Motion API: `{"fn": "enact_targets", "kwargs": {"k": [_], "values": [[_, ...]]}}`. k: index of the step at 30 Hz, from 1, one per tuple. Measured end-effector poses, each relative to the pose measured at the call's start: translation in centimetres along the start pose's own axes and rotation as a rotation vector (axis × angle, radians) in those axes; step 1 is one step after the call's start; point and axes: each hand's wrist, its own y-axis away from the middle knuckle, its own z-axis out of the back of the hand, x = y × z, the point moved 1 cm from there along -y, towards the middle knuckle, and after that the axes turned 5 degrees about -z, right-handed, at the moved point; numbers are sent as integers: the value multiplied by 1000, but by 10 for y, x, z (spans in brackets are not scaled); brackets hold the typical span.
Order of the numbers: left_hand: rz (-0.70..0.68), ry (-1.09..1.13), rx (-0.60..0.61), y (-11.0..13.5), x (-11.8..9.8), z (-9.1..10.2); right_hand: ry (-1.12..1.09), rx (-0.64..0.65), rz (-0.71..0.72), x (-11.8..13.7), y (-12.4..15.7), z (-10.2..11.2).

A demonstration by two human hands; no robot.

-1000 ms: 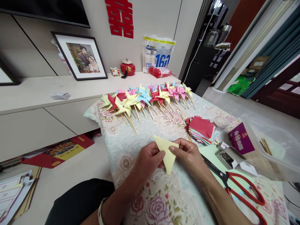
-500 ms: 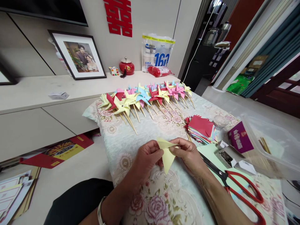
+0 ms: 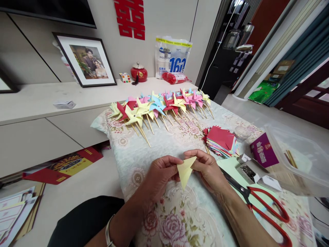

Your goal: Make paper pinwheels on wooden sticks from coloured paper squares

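Observation:
Between my two hands is a piece of pale yellow paper (image 3: 185, 172), folded to a triangle whose tip points down. My left hand (image 3: 164, 173) pinches its left upper corner between thumb and fingers. At the right upper edge, the thumb and fingers of my right hand (image 3: 205, 168) are closed on the same paper. Beyond them lie several finished paper pinwheels (image 3: 157, 105) on wooden sticks, in yellow, red, blue and pink. A stack of coloured paper squares (image 3: 221, 139), red on top, sits to the right of my hands.
Red-handled scissors (image 3: 246, 193) lie beside my right forearm. Small open boxes (image 3: 248, 171) and a clear plastic bin (image 3: 303, 164) with sticks stand at the right on the floral tablecloth (image 3: 174, 226). Behind the table runs a white cabinet (image 3: 33, 103) with a framed photo (image 3: 86, 61).
The yellow paper has gone from a spread shape with a raised upper flap to a flatter folded triangle. Both hands have shifted slightly, still holding it.

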Motion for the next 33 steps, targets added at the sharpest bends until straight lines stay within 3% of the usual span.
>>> {"fn": "enact_targets", "kwargs": {"k": [15,23,33], "values": [[-174,-176,-77,-4,3,6,-217,-43,-86,1,-2,-4],[-171,-148,-110,-5,6,7,-78,36,-91,-4,0,-4],[-221,-301,-90,-4,-5,6,354,48,90,-5,-3,2]]}}
